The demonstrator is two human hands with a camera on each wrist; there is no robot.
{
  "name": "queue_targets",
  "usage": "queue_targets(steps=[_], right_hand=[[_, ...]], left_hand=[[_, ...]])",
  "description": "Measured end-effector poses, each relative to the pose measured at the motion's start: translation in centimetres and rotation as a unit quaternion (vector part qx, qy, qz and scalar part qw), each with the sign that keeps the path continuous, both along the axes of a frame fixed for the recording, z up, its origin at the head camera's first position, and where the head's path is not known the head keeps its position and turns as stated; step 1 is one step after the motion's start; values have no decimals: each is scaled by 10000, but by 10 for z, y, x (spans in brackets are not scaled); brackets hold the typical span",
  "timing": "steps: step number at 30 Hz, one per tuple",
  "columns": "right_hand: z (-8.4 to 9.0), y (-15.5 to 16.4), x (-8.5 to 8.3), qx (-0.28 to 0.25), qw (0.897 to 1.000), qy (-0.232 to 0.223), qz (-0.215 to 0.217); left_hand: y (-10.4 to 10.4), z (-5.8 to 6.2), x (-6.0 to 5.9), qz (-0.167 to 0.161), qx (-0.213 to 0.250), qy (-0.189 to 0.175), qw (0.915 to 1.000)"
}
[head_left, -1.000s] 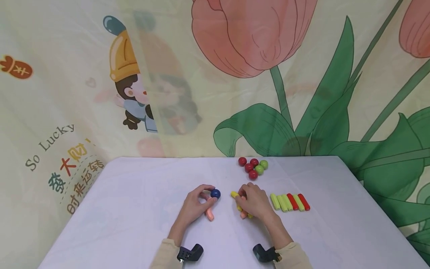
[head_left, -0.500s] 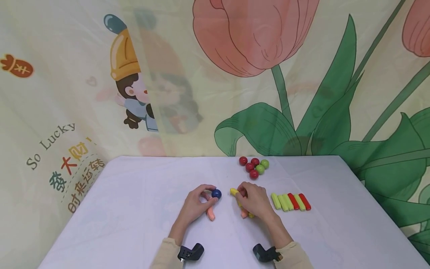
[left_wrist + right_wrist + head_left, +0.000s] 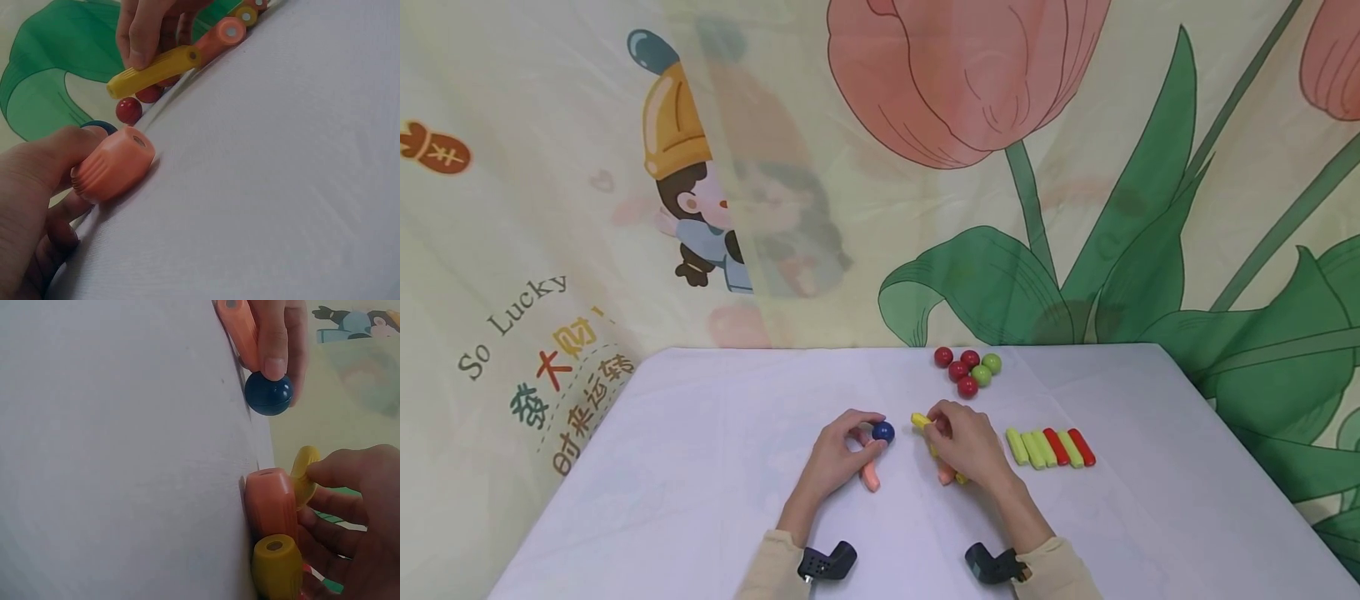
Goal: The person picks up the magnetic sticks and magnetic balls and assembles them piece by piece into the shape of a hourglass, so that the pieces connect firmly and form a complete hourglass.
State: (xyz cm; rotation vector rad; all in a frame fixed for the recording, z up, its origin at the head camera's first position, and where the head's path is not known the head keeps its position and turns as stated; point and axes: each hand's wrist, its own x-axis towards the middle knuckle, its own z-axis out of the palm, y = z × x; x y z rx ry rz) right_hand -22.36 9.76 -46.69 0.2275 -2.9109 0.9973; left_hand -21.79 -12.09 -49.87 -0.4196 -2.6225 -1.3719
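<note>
On the white tabletop [image 3: 700, 467], the left hand [image 3: 835, 458] pinches a pink plastic stick [image 3: 870, 477] stuck to a dark blue ball [image 3: 883, 432], keeping them steady. The right hand [image 3: 966, 446] grips a yellow plastic stick [image 3: 921, 421], tip lifted toward that ball, with another pink stick [image 3: 270, 509] and yellow stick [image 3: 275, 565] under its fingers.

- Between the left hand [image 3: 835, 457] and the right hand [image 3: 968, 446]: a narrow strip of bare table [image 3: 700, 483], bounded by the blue ball [image 3: 883, 432] on one side and the yellow stick [image 3: 921, 421] on the other.
- Beyond the right hand: a cluster of balls [image 3: 966, 372] blocks the far path.
- Right of the right hand: a row of sticks [image 3: 1051, 447], lying near.
- Left of the left hand: open cloth to the table edge.
- Behind the table: a hanging curtain [image 3: 925, 167] closes the far side.
</note>
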Motion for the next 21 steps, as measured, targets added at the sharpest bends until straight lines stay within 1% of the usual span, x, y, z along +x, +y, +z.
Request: queue_targets(steps=[7, 16, 21], right_hand=[[4, -3, 2, 156, 9998, 104, 39], [2, -8, 3, 292, 9991, 227, 217], [2, -11, 5, 345, 9987, 217, 319]], left_hand=[[0, 1, -1, -137, 24, 143, 9998], [-1, 0, -2, -155, 121, 52, 9998], [-1, -2, -2, -196, 213, 251, 9993]])
